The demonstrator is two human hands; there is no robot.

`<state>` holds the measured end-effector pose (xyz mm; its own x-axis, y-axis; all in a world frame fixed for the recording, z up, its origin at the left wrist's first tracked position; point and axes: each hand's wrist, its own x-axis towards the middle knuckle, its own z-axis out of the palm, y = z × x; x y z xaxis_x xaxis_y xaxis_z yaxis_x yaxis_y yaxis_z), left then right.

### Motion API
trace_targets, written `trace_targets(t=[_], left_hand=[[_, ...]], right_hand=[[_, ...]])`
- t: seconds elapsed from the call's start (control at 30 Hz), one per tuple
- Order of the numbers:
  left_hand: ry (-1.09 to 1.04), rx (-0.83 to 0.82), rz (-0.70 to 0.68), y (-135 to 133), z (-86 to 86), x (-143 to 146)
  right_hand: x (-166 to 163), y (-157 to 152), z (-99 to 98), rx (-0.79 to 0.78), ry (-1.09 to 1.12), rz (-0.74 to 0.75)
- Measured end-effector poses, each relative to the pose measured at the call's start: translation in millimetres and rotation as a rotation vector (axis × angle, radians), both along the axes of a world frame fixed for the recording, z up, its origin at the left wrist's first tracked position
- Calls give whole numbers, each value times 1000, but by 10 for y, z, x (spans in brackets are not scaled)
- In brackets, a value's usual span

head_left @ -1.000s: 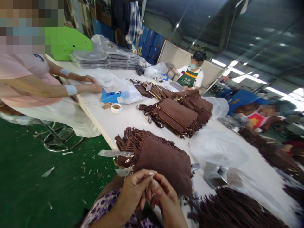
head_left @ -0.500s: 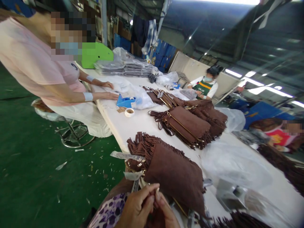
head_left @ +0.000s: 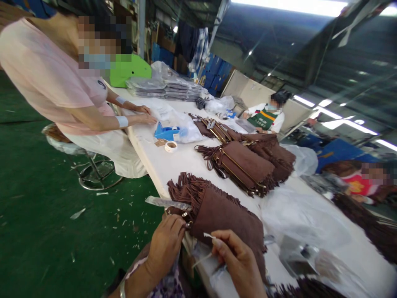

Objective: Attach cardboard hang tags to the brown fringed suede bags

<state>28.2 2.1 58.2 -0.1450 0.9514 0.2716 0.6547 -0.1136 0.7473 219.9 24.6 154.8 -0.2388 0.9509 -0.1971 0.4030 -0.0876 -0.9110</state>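
Observation:
A brown fringed handbag [head_left: 228, 215] lies at the near edge of the table, flap side up. At its left end, my left hand [head_left: 167, 238] curls its fingers round the corner by the gold metal fittings [head_left: 186, 219]; what lies under the fingertips is hidden. A strip of clear plastic wrap [head_left: 167, 203] sticks out just above that hand. My right hand [head_left: 237, 258] is in front of the bag, thumb and fingers pinching a thin white strip [head_left: 208, 236], whose other end seems to hang below the fingers.
More brown fringed bags [head_left: 245, 163] are piled further up the white table [head_left: 149, 165]. Beyond my left hand are a tape roll [head_left: 170, 146] and a blue tape dispenser [head_left: 167, 131]. Clear plastic bags [head_left: 304, 215] lie to the right. A co-worker [head_left: 62, 82] works at the left side.
My hands were together in front of the bag and have parted. The left moved up to the bag's metal fittings; the right moved right with the white strip.

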Motion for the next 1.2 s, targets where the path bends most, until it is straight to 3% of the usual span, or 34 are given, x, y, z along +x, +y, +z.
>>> trace_targets(t=[0.13, 0.33, 0.4, 0.63, 0.87, 1.2], left_hand=[[-129, -130, -52, -24, 242, -79], [-749, -533, -217, 78, 497, -202], [-825, -585, -245, 118, 514, -229], [-848, -656, -320, 182, 460, -244], [-889, -676, -223, 218, 349, -115], [-644, -626, -252, 198, 420, -205]], right_hand=[[-14, 84, 47, 105, -102, 66], [-86, 196, 169, 172, -167, 117], [-122, 229, 191, 186, -172, 130], [-228, 317, 143, 189, -179, 221], [-258, 383, 70, 175, -204, 242], [-280, 419, 106, 172, -252, 325]])
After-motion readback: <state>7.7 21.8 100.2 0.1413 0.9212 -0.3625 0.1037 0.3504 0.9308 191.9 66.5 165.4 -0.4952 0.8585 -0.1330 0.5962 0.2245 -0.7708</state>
